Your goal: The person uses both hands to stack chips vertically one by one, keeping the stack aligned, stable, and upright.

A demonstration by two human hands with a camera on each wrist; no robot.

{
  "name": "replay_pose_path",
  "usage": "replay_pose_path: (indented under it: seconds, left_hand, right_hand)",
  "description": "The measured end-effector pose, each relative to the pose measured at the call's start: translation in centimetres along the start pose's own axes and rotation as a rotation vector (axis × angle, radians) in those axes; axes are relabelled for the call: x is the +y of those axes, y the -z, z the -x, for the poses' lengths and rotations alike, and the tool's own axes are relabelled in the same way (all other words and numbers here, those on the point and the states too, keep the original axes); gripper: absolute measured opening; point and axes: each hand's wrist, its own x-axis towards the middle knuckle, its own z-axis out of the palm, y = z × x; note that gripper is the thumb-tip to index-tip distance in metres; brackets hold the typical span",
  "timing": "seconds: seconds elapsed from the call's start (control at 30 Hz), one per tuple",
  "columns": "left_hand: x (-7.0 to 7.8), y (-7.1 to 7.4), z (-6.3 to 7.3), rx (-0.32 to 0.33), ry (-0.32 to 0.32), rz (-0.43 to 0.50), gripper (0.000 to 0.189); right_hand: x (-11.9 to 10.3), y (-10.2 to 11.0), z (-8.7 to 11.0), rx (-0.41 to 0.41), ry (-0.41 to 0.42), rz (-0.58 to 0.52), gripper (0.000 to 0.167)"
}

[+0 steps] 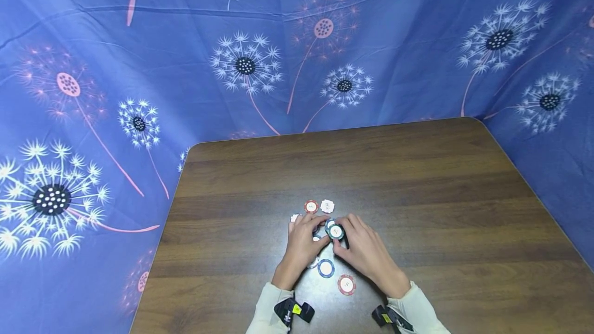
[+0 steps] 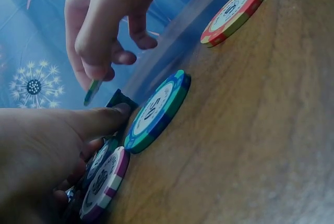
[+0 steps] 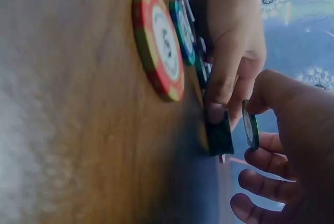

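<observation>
Between thumb and fingertips my right hand (image 1: 366, 249) pinches one green poker chip (image 1: 335, 231) with a white centre. The right wrist view shows that chip (image 3: 250, 125) raised and tilted, a small gap away from a short dark stack of poker chips (image 3: 220, 136). My left hand (image 1: 300, 244) holds this stack at the table, its thumb against the near side. Under and beside the left palm lie more chips, partly hidden, among them a purple-and-white chip (image 2: 107, 185). Just nearer than the left thumb lies a blue chip (image 2: 156, 112) marked 50.
A red chip (image 1: 346, 285) lies flat on the wooden table (image 1: 441, 195), close to my right wrist. Beyond the hands lie another red chip (image 1: 311, 206) and a white chip (image 1: 327, 206). Blue dandelion-print cloth (image 1: 394, 66) hangs behind the table's far edge.
</observation>
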Motion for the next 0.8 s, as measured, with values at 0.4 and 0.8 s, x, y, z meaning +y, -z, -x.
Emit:
replay_pose_path:
  seconds: [0.4,0.8]
  left_hand:
    - [0.1,0.0,-0.1,-0.007,-0.005,-0.014,0.048]
    - [0.1,0.2,0.0,-0.001,-0.011,-0.011,0.049]
  right_hand:
    - [0.6,-1.0,-0.9,-0.045,-0.063,-0.047,0.039]
    - [0.7,-1.1,-0.7,-0.057,-0.143,-0.187,0.048]
